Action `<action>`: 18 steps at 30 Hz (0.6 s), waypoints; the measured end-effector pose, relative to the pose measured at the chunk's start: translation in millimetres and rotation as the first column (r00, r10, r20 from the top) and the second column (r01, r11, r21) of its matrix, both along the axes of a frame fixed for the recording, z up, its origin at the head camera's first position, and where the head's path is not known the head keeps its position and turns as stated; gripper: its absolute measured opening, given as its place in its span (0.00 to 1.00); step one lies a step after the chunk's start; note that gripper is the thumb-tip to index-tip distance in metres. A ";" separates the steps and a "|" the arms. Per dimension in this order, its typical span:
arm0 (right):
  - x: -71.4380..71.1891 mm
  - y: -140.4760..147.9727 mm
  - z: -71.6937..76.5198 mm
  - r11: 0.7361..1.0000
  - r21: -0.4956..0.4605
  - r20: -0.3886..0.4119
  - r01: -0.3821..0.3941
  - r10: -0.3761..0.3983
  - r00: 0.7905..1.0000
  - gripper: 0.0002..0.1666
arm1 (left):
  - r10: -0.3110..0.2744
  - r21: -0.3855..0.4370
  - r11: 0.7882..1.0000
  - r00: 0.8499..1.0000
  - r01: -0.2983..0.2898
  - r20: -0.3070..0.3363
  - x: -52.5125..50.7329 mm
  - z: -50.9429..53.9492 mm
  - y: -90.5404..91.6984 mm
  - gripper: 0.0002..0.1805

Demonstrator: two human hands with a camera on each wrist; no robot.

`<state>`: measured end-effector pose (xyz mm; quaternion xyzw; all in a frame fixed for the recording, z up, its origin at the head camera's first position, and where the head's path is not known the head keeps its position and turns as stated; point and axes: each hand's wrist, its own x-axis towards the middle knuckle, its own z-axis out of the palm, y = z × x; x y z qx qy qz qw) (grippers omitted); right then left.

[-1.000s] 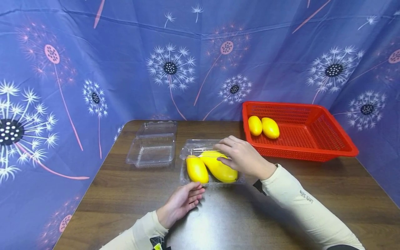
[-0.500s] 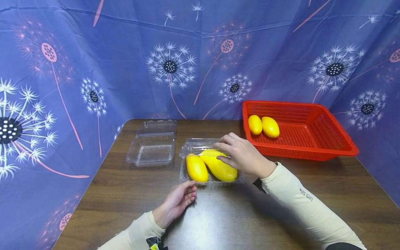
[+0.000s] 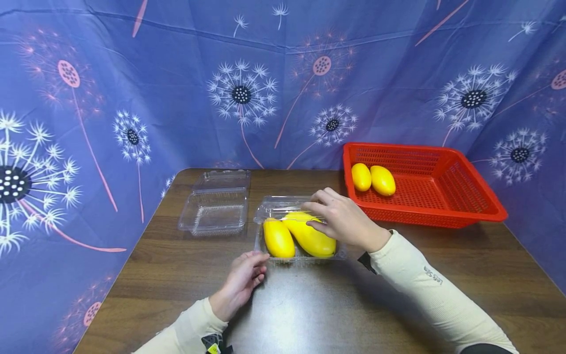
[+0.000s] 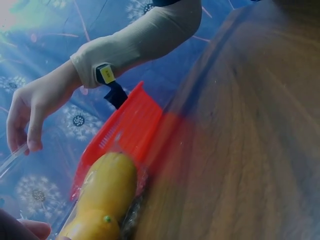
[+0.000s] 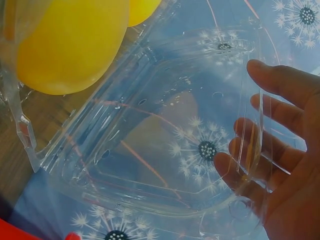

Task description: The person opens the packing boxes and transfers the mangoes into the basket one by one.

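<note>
A clear plastic clamshell box (image 3: 261, 248) stands mid-table with two yellow mangoes (image 3: 279, 238) (image 3: 315, 238) side by side in it. Its lid (image 3: 283, 202) is raised at the back and leans partly over the fruit. My right hand (image 3: 345, 219) holds the lid's edge between thumb and fingers; the right wrist view shows several fingertips through the clear lid (image 5: 150, 150). My left hand (image 3: 240, 280) is at the box's front left corner, thumb on the rim and fingers below it. Only a little of my left hand (image 4: 35, 229) shows in the left wrist view.
A red basket (image 3: 442, 216) with two more mangoes (image 3: 361, 177) (image 3: 382, 181) stands at the back right. Another clear clamshell box (image 3: 214, 228), lid raised, sits at the back left. A blue dandelion-patterned cloth (image 3: 283, 98) hangs behind the wooden table (image 3: 177, 275).
My left hand has slid left along the front rim to the box's front left corner. My right hand and the lid have hardly moved.
</note>
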<state>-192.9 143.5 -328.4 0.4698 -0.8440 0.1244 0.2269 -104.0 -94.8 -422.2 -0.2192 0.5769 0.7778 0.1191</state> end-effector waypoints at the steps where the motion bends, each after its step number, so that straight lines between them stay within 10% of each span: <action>1: 0.1 0.0 0.1 1.000 0.000 0.000 0.000 0.000 1.000 0.22 | 0.005 -0.007 1.000 1.000 -0.005 -0.006 -0.8 1.2 -0.9 0.15; 18: -0.2 1.3 1.9 1.000 -0.005 -0.014 -0.014 0.014 1.000 0.22 | 0.057 -0.112 0.991 0.995 -0.067 -0.084 -27.3 5.6 -16.0 0.23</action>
